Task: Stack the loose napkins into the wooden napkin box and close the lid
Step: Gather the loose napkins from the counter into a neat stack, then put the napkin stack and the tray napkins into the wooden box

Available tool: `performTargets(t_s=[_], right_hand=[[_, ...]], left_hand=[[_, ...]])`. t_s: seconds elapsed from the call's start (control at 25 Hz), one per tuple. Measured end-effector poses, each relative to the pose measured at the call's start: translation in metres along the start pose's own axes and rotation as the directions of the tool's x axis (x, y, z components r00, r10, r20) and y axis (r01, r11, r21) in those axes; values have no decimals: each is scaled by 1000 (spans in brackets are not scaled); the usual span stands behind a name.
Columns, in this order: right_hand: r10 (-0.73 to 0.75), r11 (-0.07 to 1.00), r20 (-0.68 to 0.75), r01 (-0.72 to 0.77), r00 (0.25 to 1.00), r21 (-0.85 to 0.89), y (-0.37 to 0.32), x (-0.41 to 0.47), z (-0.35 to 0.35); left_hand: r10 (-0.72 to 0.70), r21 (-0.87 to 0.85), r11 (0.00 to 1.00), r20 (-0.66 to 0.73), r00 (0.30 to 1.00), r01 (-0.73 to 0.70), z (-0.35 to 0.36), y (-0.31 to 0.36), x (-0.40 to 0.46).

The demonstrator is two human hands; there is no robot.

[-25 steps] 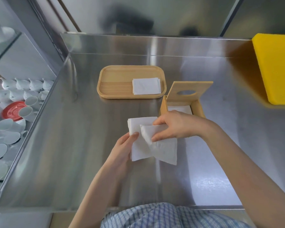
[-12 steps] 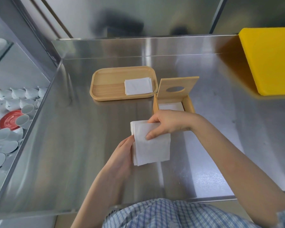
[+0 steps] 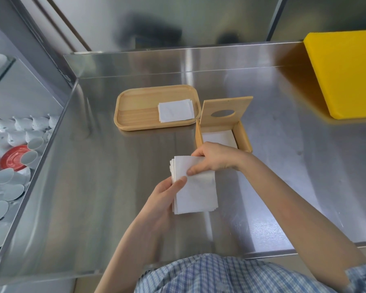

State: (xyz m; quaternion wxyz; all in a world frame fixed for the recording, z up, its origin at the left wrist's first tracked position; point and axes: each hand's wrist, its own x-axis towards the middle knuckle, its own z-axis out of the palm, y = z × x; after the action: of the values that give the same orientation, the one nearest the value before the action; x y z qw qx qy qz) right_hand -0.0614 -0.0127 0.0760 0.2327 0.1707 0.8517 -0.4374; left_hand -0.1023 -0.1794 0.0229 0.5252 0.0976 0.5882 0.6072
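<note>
I hold a small stack of white napkins point(image 3: 195, 193) above the steel counter, in front of the wooden napkin box point(image 3: 244, 138). My left hand point(image 3: 163, 199) grips the stack's left edge, thumb on top. My right hand point(image 3: 215, 158) pinches its top edge from the right. The box stands open, its lid point(image 3: 225, 112) with an oval hole tilted up at the back, and white napkins point(image 3: 219, 138) lie inside. A wooden tray point(image 3: 135, 112) left of the box carries another few napkins point(image 3: 175, 110) at its right end.
A yellow cutting board point(image 3: 347, 75) lies at the back right. Left of the steel counter point(image 3: 97, 187), a lower shelf holds several white cups and saucers point(image 3: 13, 132) and a red saucer point(image 3: 14, 157). A steel backsplash rises behind.
The loose, skewed napkin has been squared onto the stack, which now sits upright and aligned between both hands. My view has shifted slightly to the left.
</note>
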Motion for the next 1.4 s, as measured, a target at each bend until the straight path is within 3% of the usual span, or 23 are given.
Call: performTargets(t_s=[0.12, 0.2, 0.28, 0.36, 0.4, 0.48, 0.6, 0.8, 1.0, 1.28, 1.4], right_hand=[[7, 1000, -55, -6, 998, 14, 2, -1, 4], [2, 998, -218, 12, 976, 61, 9, -2, 6], [18, 967, -433, 95, 901, 238, 17, -7, 9], [125, 860, -563, 193, 817, 472, 26, -14, 18], [187, 793, -563, 215, 805, 570, 31, -17, 24], [249, 711, -469, 169, 847, 683, 39, -21, 43], [211, 623, -285, 97, 935, 777, 36, -26, 72], [260, 429, -325, 193, 909, 882, 35, -26, 84], [310, 535, -410, 199, 858, 821, 46, -38, 69], [266, 761, -514, 150, 815, 631, 56, -57, 37], [255, 810, -537, 126, 804, 572, 63, -58, 31]], left_hand=[[44, 51, 998, -42, 998, -42, -1, -3, 1], [68, 40, 997, -59, 996, -66, -1, -2, 2], [96, 2, 995, -85, 992, -96, -3, 0, 3], [118, -52, 991, -105, 987, -124, -5, 2, 4], [130, -75, 988, -113, 985, -138, -4, 3, 5], [154, -122, 978, -121, 981, -169, -1, 6, 7], [192, -201, 957, -97, 976, -209, 6, 8, 8], [212, -271, 938, -49, 976, -217, 17, 10, 9], [233, -208, 948, -65, 970, -242, 13, 9, 9], [181, 23, 983, -209, 961, -181, 19, 12, 7], [170, 106, 983, -233, 957, -149, 28, 10, 12]])
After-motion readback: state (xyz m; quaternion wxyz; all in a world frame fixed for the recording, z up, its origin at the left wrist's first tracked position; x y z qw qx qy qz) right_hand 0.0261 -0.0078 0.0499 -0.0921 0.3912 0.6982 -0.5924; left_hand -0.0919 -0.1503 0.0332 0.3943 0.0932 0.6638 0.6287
